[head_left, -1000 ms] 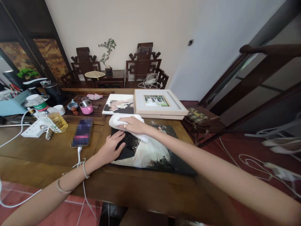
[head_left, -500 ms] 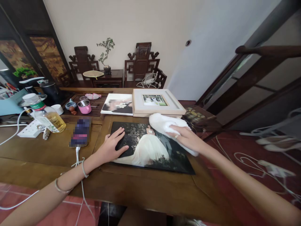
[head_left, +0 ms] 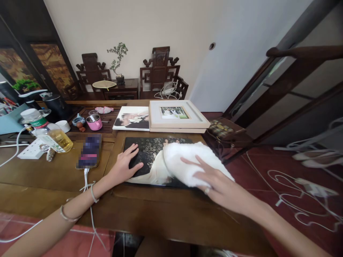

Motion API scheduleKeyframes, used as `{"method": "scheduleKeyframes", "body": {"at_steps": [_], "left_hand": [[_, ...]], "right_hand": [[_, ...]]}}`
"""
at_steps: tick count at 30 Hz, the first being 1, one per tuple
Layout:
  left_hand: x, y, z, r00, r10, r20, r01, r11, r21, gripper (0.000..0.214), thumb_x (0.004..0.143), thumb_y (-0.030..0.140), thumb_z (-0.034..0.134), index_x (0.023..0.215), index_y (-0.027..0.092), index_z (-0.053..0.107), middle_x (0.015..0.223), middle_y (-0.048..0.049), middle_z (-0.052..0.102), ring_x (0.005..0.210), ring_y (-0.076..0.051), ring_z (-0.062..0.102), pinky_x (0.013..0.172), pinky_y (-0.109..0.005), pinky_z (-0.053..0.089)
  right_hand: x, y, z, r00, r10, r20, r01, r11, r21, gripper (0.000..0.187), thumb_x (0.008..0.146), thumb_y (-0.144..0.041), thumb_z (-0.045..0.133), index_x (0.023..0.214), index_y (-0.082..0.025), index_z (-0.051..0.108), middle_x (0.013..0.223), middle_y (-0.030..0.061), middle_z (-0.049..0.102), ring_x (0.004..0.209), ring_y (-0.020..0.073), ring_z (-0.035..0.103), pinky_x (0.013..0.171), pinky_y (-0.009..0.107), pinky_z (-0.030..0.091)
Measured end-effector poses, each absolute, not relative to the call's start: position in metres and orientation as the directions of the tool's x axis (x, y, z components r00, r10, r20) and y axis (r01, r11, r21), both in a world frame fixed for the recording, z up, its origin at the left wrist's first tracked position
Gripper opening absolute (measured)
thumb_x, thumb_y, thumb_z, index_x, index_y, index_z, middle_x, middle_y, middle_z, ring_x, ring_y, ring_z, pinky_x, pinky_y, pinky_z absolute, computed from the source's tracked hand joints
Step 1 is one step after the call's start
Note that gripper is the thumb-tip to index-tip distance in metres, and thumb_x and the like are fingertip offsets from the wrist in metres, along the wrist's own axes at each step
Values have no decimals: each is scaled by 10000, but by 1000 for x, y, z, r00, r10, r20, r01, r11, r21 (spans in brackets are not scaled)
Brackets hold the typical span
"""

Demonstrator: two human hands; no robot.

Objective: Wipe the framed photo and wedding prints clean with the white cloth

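A dark, glossy wedding photo panel lies flat on the wooden table, a pale gown showing on it. My left hand rests on its left edge, fingers spread and holding nothing. On the right half, my right hand grips a bunched white cloth and presses it against the panel. The cloth covers much of the gown and the panel's right side.
Behind the panel are a white-framed picture and a smaller photo board. To the left are a charging phone, a bottle, a power strip and a pink cup. A checked bag sits beyond the right edge.
My right hand has drawn the cloth from the panel's upper right down toward me, over the gown. My left hand stays on the left edge.
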State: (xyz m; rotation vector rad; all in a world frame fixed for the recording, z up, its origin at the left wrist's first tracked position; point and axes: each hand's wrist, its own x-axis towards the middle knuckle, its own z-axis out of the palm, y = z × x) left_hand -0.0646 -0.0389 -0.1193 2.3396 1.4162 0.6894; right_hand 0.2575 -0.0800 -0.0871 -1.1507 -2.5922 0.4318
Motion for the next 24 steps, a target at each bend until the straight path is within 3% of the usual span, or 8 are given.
{"method": "scheduleKeyframes", "body": {"at_steps": [3, 7, 11, 14, 16, 18, 21, 24], "left_hand": [[-63, -42, -116, 403, 890, 211, 762, -454, 462, 545, 901, 406, 514, 1390, 189, 413, 1504, -139, 334, 1416, -272, 254, 1109, -524, 269], [-63, -45, -113, 429, 884, 185, 772, -466, 433, 598, 903, 440, 507, 1424, 191, 351, 1522, -152, 288, 1426, -280, 218, 1107, -535, 253], [-67, -44, -115, 454, 870, 194, 752, -490, 440, 639, 902, 444, 514, 1454, 213, 287, 1527, -152, 277, 1430, -268, 210, 1112, -528, 242], [-68, -43, -117, 457, 865, 207, 742, -499, 448, 642, 900, 442, 520, 1456, 224, 284, 1527, -146, 280, 1429, -265, 214, 1114, -520, 245], [-68, -42, -118, 454, 864, 216, 737, -501, 454, 640, 898, 446, 521, 1453, 223, 295, 1525, -144, 286, 1427, -266, 220, 1116, -514, 250], [-68, -42, -117, 451, 864, 222, 735, -501, 457, 639, 896, 450, 523, 1451, 221, 304, 1521, -143, 295, 1425, -268, 227, 1118, -510, 252], [-67, -42, -116, 448, 865, 227, 734, -501, 458, 628, 891, 448, 528, 1440, 215, 329, 1516, -142, 308, 1422, -272, 235, 1119, -512, 254], [-66, -42, -114, 449, 867, 216, 739, -496, 455, 619, 887, 442, 528, 1427, 195, 353, 1513, -151, 310, 1421, -280, 237, 1116, -520, 259]], "right_hand": [[259, -100, -84, -711, 701, 63, 630, 674, -385, 238, 734, -82, 450, 791, -229, 628, 1501, 6, 354, 1400, 292, 234, 1120, 527, 264], [263, -78, -83, -650, 758, 54, 692, 619, -370, 208, 797, -159, 439, 832, -229, 631, 1430, 31, 473, 1390, 320, 255, 1079, 538, 326], [265, -23, -84, -564, 819, 101, 744, 558, -368, 209, 831, -227, 394, 831, -224, 602, 1103, 54, 684, 1206, 317, 526, 1061, 544, 346], [263, 2, -85, -543, 825, 158, 740, 559, -375, 217, 849, -239, 374, 829, -216, 588, 880, 22, 703, 1021, 267, 631, 1102, 521, 299], [263, 0, -88, -525, 833, 175, 744, 549, -381, 216, 829, -204, 388, 850, -219, 602, 934, 27, 710, 1111, 282, 593, 1103, 535, 288], [263, -18, -89, -530, 829, 177, 741, 555, -379, 220, 806, -175, 411, 853, -223, 621, 1145, 53, 676, 1275, 303, 463, 1103, 550, 277], [265, -65, -90, -604, 783, 150, 702, 611, -367, 210, 785, -138, 446, 820, -217, 637, 1437, 59, 462, 1384, 298, 283, 1120, 540, 247], [269, -111, -91, -684, 721, 113, 639, 667, -383, 245, 728, -75, 475, 806, -227, 650, 1487, 20, 379, 1404, 286, 221, 1134, 534, 225]]}}
